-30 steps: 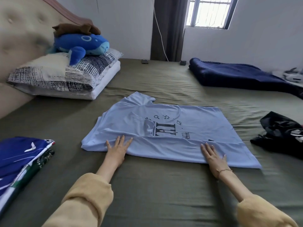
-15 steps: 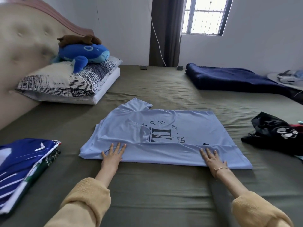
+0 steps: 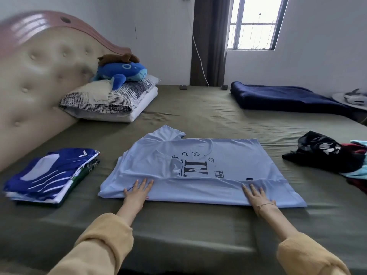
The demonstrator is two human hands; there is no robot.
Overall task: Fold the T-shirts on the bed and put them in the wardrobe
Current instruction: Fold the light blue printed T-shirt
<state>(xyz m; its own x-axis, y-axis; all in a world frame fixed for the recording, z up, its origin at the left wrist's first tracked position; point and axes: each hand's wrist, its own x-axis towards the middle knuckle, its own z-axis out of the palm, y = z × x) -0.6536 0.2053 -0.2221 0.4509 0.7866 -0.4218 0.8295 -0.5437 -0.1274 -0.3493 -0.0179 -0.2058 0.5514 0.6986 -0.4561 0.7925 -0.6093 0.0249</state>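
Light-blue T-shirt (image 3: pixel 200 167) laid flat on the olive-green bed (image 3: pixel 198 235), its near edge folded over the printed front. Left hand (image 3: pixel 137 192) and right hand (image 3: pixel 257 195) rest palm-down on the folded strip, fingers straight and slightly spread, gripping nothing. Folded blue shirts (image 3: pixel 49 173) lie to the left; a dark heap of clothes (image 3: pixel 325 153) to the right.

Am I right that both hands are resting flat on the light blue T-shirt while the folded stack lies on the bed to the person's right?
Not quite: the head view shows the folded stack to the person's left. Both hands, left and right, do rest flat on the light blue T-shirt.
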